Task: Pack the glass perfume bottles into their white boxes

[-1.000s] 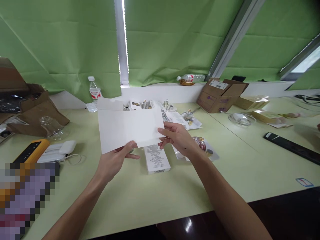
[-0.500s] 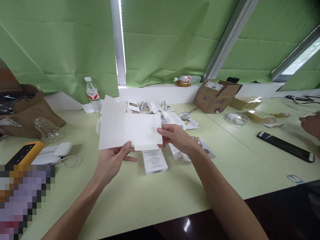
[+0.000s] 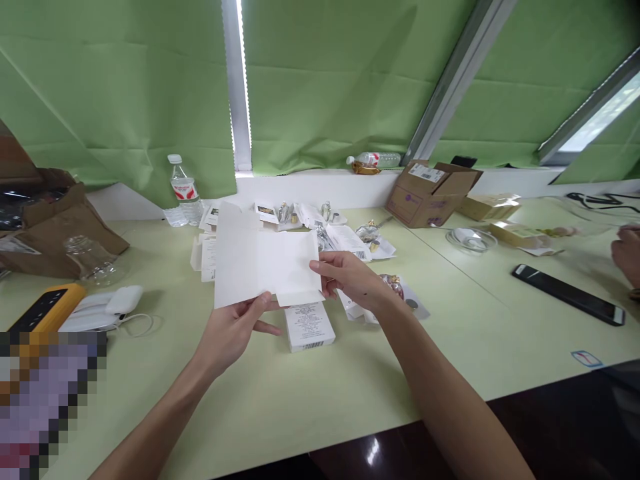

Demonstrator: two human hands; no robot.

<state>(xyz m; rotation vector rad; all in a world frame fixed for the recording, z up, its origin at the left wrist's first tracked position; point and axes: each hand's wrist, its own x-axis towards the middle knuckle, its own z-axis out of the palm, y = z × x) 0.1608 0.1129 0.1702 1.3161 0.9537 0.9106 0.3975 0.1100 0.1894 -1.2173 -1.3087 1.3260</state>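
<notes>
white card [image 3: 250, 267]: blank, creased, unfolded; held above the table [image 3: 320, 400], its lower flap screening the far end of the printed box [image 3: 309, 328]. left hand [image 3: 233, 330], left of the printed box, pinches the bottom edge; right hand [image 3: 353, 277], to its right, pinches the right edge. thumbs on near face. table pale; green blinds [image 3: 325, 80] beyond the printed box.

White box [image 3: 310, 328], phone [image 3: 569, 295] on pale table [image 3: 300, 407]
</notes>
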